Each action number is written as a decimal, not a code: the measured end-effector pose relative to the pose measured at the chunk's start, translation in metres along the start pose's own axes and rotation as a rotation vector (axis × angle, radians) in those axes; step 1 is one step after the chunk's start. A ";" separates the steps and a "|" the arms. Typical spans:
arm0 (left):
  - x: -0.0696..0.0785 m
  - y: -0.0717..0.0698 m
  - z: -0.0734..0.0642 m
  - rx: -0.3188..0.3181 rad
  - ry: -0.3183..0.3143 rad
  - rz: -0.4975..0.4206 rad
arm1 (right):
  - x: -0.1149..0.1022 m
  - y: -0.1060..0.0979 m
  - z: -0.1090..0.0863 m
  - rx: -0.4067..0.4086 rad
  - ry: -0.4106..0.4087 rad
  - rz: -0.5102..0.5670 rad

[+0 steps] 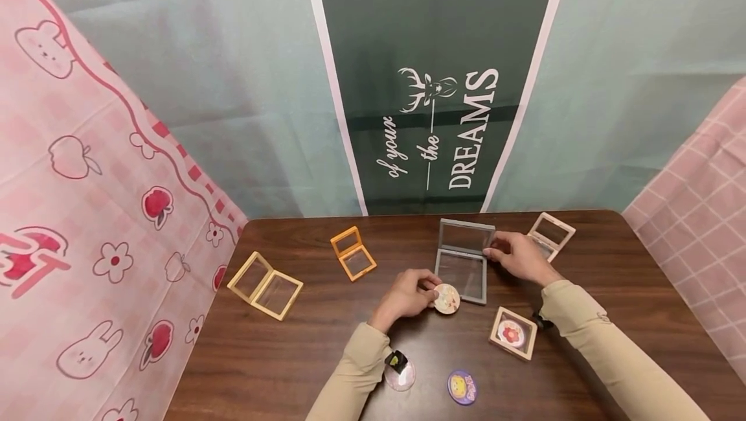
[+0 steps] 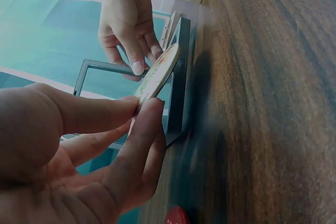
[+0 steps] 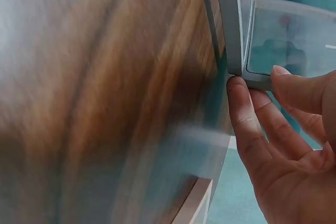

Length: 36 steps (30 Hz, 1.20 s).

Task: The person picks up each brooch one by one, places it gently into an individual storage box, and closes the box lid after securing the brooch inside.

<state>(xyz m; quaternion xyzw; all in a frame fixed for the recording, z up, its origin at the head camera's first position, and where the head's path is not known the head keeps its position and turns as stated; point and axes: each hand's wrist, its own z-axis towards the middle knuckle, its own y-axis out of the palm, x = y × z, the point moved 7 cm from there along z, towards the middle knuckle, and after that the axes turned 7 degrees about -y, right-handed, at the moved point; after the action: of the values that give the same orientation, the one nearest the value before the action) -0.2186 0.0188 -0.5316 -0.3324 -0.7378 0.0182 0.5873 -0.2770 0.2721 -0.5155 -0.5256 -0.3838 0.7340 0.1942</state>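
1. Closest in are two tan sleeves (image 1: pixel 350 372); the left forearm reaches up and to the right, the right forearm up and to the left.
2. A purple badge (image 1: pixel 462 387) lies on the table (image 1: pixel 326 356) between the forearms; a pale disc (image 1: pixel 400 379) lies partly hidden by the left wrist.
3. Just inside the right wrist is a closed case (image 1: pixel 509 349) with a flower badge (image 1: pixel 511 333) in it.
4. The left hand (image 1: pixel 408 291) has its back turned up and pinches a pale round badge (image 1: pixel 447 299) by its near edge, thumb against fingertips. The badge is tilted, at the near left corner of the grey frame (image 1: pixel 484 282); whether they touch, I cannot tell.
5. The right hand (image 1: pixel 519 258) comes in from the right side, wrist bent inward, and grips the grey frame near its hinge, thumb on one side and fingers on the other. The frame stands open, its lid raised on the far side.
6. Farther left are an open orange frame (image 1: pixel 364 273) and an open yellow frame (image 1: pixel 266 311).
7. An open pink frame (image 1: pixel 560 223) sits beyond the right hand, partly covered by it.
8. A green curtain (image 1: pixel 262 116) hangs behind the table.
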 end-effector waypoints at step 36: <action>-0.005 0.000 -0.001 0.130 -0.066 0.026 | -0.032 0.019 -0.027 -0.087 -0.072 0.025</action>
<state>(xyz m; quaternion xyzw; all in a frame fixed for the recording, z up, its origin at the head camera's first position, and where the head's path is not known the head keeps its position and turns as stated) -0.2169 0.0155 -0.5357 -0.3023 -0.7496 0.0849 0.5827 -0.2375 0.2477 -0.5143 -0.5118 -0.4154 0.7373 0.1479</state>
